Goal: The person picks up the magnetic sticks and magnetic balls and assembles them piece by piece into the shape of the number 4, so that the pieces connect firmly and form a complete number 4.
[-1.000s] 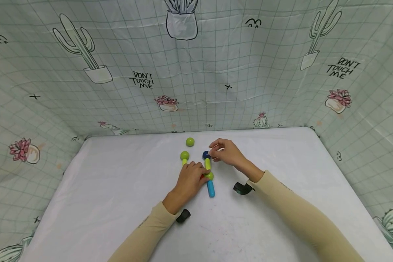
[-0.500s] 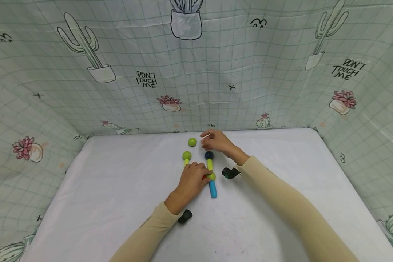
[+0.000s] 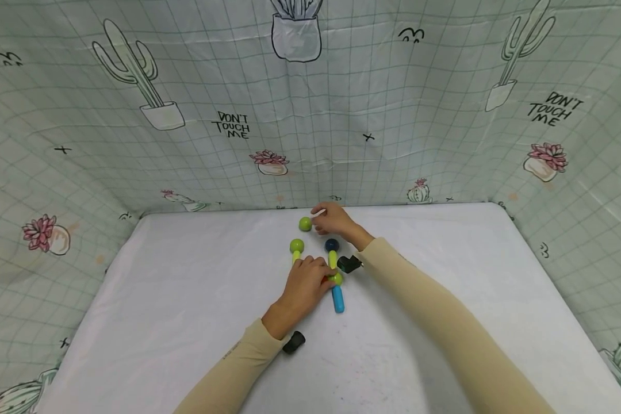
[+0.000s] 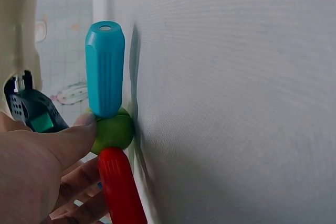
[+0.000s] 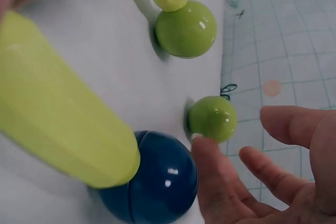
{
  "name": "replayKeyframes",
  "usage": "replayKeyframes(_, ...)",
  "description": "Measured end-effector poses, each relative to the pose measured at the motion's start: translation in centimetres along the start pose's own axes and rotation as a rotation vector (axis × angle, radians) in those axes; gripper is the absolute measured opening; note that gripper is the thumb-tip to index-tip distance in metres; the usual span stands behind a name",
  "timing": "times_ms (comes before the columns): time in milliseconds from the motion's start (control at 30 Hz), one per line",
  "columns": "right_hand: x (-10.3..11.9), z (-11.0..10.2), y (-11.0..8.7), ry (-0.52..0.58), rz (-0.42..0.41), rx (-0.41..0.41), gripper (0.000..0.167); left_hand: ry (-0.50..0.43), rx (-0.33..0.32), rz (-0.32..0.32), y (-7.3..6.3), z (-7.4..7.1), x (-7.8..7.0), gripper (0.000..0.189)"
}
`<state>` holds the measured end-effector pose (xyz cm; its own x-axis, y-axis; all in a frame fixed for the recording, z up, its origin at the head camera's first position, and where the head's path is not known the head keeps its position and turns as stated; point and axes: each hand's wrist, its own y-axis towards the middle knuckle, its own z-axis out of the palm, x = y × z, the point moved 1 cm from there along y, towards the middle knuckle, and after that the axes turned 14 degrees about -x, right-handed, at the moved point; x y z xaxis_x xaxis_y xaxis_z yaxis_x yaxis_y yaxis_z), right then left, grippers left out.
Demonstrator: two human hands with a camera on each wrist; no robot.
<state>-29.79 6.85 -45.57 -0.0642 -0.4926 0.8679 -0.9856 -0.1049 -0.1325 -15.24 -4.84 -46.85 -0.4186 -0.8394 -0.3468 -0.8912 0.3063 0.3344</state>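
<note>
A ball-and-stick toy frame lies on the table. My left hand (image 3: 305,284) grips its corner green ball (image 4: 113,132), thumb against the ball. From that ball run a blue stick (image 4: 105,69) and a red stick (image 4: 121,184); the hand partly covers the red one in the head view. A yellow-green stick (image 5: 68,108) ends in a dark blue ball (image 5: 163,179) on the frame's right side. At the far left of the frame sits another green ball (image 3: 297,245) on its own yellow-green stick. My right hand (image 3: 336,219) holds nothing, its parted fingers right beside a loose green ball (image 3: 305,223).
A white cloth covers the table (image 3: 186,299). Behind it hangs a gridded curtain (image 3: 321,103) printed with cacti, close past the loose ball. Each wrist carries a black camera mount, the right one (image 3: 349,264) low beside the yellow-green stick.
My right hand has left the dark blue ball and moved away and to the left, up to the loose green ball. My left hand keeps its grip in the same place.
</note>
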Motion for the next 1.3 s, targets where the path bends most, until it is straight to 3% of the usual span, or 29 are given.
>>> replayKeyframes(367, 0.8, 1.6, 0.5, -0.212, -0.067, -0.025, 0.043, 0.009, 0.015, 0.009, 0.2, -0.1, 0.0, 0.022)
replayKeyframes(633, 1.5, 2.1, 0.4, -0.298, -0.123, -0.031, 0.033, 0.006, 0.018, 0.002, 0.2, -0.2, 0.0, 0.023)
replayKeyframes(1000, 0.9, 0.9, 0.2, -0.251, -0.099, -0.039, 0.031, -0.018, -0.001, 0.011, 0.1, -0.1, -0.1, 0.023)
replayKeyframes(1300, 1.2, -1.7, -1.0, -0.092, -0.039, -0.035, 0.037, -0.049, 0.003, -0.005, 0.0, -0.3, 0.0, 0.029)
